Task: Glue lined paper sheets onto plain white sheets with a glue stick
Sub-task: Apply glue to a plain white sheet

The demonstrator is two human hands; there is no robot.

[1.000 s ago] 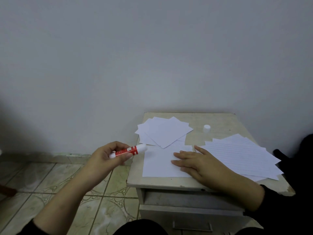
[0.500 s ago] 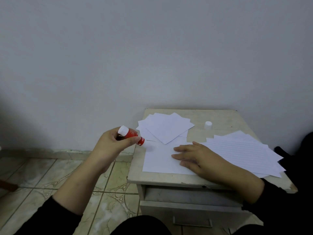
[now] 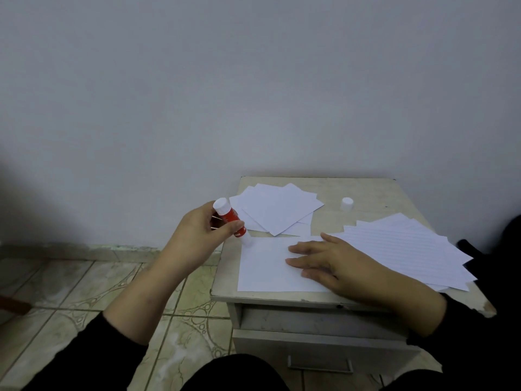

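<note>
My left hand (image 3: 198, 235) grips an uncapped red glue stick (image 3: 230, 218), tilted with its white glue tip down at the top left corner of a plain white sheet (image 3: 265, 266). That sheet lies at the front of a small beige table (image 3: 366, 193). My right hand (image 3: 327, 261) rests flat on the sheet's right part, fingers straight. A fanned stack of lined sheets (image 3: 406, 249) lies to the right, partly under my right wrist. Several plain white sheets (image 3: 277, 210) lie piled at the back left.
The glue stick's white cap (image 3: 346, 204) stands upright at the back of the table, between the two piles. A wall rises right behind the table. Tiled floor (image 3: 84, 283) spreads to the left. A drawer with a metal handle (image 3: 320, 365) sits under the tabletop.
My left hand turned the glue stick from pointing right to tip down and brought it to the sheet's top left corner. My right hand stayed flat on the sheet.
</note>
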